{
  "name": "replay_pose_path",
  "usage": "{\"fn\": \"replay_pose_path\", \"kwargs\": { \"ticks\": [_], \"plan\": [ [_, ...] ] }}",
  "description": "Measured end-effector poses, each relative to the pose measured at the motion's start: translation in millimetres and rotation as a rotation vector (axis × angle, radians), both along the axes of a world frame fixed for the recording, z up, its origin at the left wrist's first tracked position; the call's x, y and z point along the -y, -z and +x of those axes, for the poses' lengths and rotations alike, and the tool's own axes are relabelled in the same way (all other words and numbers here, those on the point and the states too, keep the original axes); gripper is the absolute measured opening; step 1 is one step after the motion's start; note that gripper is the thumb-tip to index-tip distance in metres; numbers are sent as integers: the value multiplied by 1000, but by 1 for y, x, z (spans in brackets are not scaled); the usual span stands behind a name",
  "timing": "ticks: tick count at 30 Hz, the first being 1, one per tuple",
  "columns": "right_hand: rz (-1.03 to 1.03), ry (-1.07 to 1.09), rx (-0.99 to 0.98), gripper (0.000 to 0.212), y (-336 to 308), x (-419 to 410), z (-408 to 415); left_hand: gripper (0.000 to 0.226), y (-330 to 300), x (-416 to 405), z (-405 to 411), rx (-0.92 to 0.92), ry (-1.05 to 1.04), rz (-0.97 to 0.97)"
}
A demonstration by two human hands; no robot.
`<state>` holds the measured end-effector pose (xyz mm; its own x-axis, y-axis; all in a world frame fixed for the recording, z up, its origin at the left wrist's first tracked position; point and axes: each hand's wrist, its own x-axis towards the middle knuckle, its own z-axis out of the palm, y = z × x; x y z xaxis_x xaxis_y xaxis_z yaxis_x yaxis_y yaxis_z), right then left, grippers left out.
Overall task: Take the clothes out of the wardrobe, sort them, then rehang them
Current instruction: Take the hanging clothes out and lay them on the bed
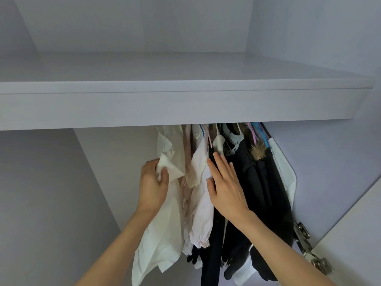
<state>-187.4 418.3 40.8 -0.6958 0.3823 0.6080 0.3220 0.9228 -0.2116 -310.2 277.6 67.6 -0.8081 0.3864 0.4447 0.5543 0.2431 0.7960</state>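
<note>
Several garments hang close together under the wardrobe shelf (175, 104). At the left end hangs a white shirt (160, 234), and my left hand (152, 182) grips a fold of it near the collar. Beside it hang a cream frilled top (191, 174) and a pale pink ribbed top (203, 213). My right hand (224, 182) lies flat with straight fingers between the pink top and the dark clothes (259, 193), touching both. A dark coat with a fur trim (257, 152) and a white garment (285, 172) hang at the right end. The rail and the hanger hooks are hidden behind the shelf.
The white wardrobe's left wall (41, 203) and back panel (123, 162) frame open space left of the clothes. The right door (350, 234) stands open on metal hinges (309, 246). An upper compartment (144, 27) sits above the shelf.
</note>
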Motion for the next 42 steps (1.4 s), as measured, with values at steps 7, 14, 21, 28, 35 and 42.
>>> {"fn": "replay_pose_path", "kwargs": {
  "ticks": [7,14,21,28,35,42],
  "plan": [
    [-29,-199,-194,39,-26,42,-29,19,36,40,14,101,-55,-51],
    [-362,-228,377,41,-53,105,-74,10,63,77,36,78,-57,-127],
    [-1524,-114,153,10,-39,126,-100,30,83,117,46,7,-5,-266],
    [-1484,-252,261,17,-31,133,-98,33,82,170,11,-84,56,-271],
    [-926,-462,443,28,-38,137,-96,52,46,186,-73,-380,-112,-574],
    [-727,-600,311,19,-19,142,-91,53,58,222,-68,-218,-46,-556]
  ]
}}
